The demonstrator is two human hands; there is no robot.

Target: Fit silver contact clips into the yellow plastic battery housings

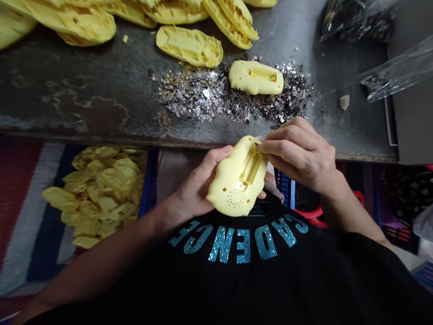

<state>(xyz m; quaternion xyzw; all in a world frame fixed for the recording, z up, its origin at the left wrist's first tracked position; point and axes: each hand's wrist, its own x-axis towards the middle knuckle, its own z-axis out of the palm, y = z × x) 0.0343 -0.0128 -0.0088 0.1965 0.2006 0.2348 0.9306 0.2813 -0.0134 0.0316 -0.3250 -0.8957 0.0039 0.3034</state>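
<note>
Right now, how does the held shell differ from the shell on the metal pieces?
The held shell sits in the left hand; the other shell lies on the metal pieces. The right hand is at the held shell's slot; no hand touches the other shell. Both are yellow, slot side showing.

Matt plastic is seen in the held shell (230,169), glossy metal in small plates (194,95), blotched metal in the tabletop (40,104)

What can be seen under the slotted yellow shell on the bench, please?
Small metal pieces spread around the slotted yellow shell, which appears to rest on them; what lies directly beneath it is hidden.
</note>
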